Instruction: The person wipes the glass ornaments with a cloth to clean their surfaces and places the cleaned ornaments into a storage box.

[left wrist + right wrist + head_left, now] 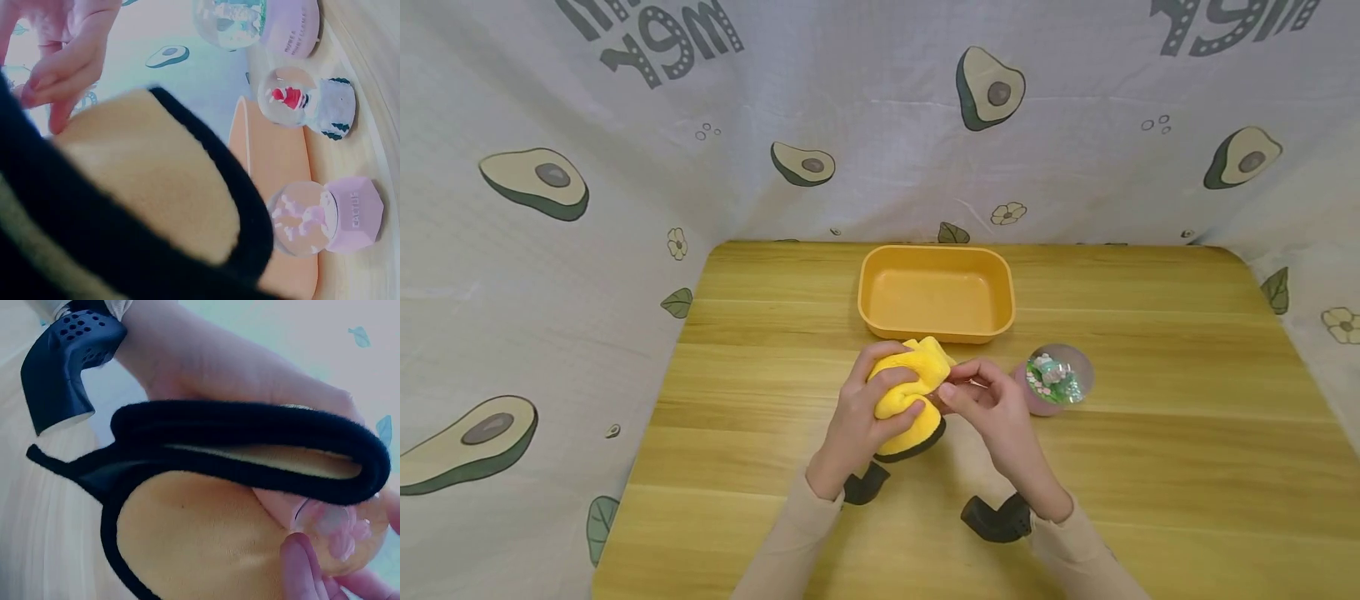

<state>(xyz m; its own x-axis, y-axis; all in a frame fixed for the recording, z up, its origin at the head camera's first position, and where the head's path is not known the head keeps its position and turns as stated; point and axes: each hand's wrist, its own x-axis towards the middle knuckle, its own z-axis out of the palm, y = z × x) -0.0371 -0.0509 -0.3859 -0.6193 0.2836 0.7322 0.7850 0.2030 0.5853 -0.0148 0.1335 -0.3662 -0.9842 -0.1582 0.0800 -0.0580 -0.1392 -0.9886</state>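
My left hand grips a bunched yellow cloth with a black edge, held above the table in front of the tray. Out of the cloth's folds shows a clear snow globe with pink figures inside; its base is hidden. The right hand pinches this globe, thumb on one side and fingers on the other. Just right of that hand stands another snow globe on a pink base. In the left wrist view, the cloth fills the foreground.
An orange tray stands at the back of the wooden table. In the left wrist view a Santa snow globe and a pink cactus snow globe stand before it. Avocado-print fabric hangs behind.
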